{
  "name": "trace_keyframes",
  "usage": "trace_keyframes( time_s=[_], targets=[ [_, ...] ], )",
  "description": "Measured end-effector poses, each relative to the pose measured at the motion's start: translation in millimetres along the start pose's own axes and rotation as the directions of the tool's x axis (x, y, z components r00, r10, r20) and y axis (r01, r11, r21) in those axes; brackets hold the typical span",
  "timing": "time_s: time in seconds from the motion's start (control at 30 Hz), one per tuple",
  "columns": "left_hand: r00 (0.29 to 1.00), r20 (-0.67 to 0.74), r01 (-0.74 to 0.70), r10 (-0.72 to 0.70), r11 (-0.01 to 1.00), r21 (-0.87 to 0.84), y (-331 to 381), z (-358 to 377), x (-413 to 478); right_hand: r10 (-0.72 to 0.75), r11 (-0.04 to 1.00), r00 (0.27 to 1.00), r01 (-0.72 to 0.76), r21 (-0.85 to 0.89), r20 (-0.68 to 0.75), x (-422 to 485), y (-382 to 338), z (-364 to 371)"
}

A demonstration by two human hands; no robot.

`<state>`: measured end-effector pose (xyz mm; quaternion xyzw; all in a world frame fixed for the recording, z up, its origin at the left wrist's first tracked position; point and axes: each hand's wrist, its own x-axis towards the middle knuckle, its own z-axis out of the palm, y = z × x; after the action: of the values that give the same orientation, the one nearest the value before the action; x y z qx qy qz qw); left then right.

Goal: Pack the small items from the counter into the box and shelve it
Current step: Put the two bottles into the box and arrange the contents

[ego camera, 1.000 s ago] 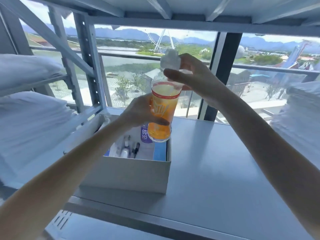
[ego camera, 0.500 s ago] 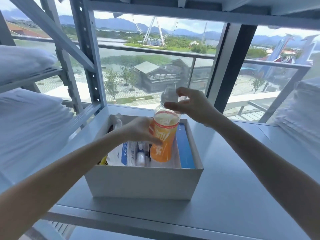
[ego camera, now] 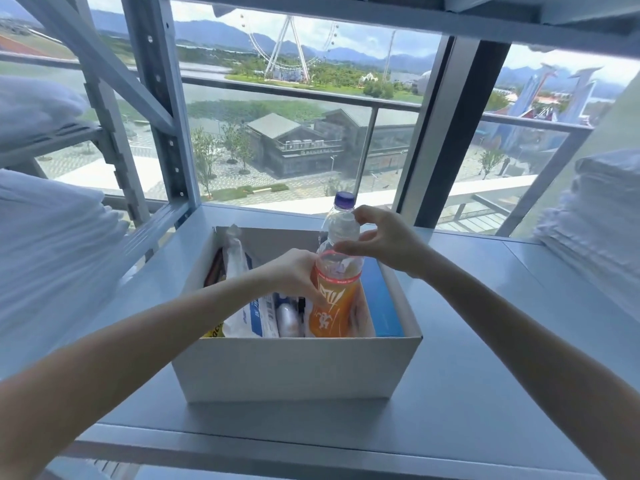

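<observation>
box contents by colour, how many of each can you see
orange: 1, drink bottle
blue: 1, flat pack
white: 2, pouch and small bottle
black: 1, pen
yellow: 1, packet, only a corner showing
dark brown: 1, dark item by left wall
total: 7 visible
</observation>
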<state>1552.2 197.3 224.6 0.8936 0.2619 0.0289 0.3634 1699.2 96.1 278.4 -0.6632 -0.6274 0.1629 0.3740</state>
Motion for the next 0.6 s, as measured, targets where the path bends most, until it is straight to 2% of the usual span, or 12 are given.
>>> trace_keyframes(
  time_s=[0.1,0.17,0.23,0.37,0.47,0.53,0.6],
  targets=[
    [0.999,-0.015,-0.031,0.031,0.999,0.011,2.8,4.6,-4.3,0.025,1.0,1.0,-0.025,-0.008,-0.013,-2.4,2.6,1.4],
    [0.996,-0.043,-0.071,0.075,0.994,0.087,3.2,1.5,-10.6,0.03,0.999,1.0,-0.03,-0.036,-0.009,-4.3,1.9,-0.5],
    [0.989,-0.064,-0.117,0.13,0.977,0.181,-1.8,-10.8,-22.7,-0.008,0.991,1.0,0.007,-0.133,-0.008,-7.2,-1.0,-4.2],
    [0.966,-0.033,-0.227,0.256,0.906,0.357,-27.1,-50.7,-65.2,-0.203,0.939,0.97,0.154,-0.307,-0.135,-18.1,-17.2,-6.3],
    [0.963,-0.019,-0.231,0.27,0.855,0.464,-50.9,-75.3,-94.9,-0.428,0.85,0.879,0.312,-0.425,-0.211,-25.1,-34.8,0.3],
    [0.964,0.021,-0.247,0.265,0.86,0.446,-63.4,-81.3,-106.6,-0.498,0.821,0.86,0.425,-0.381,-0.114,-28.7,-43.7,12.0],
    [0.956,0.066,-0.285,0.287,0.844,0.455,-70.5,-77.2,-110.8,-0.462,0.828,0.885,0.452,-0.332,0.051,-30.7,-47.5,29.7]
  ],
)
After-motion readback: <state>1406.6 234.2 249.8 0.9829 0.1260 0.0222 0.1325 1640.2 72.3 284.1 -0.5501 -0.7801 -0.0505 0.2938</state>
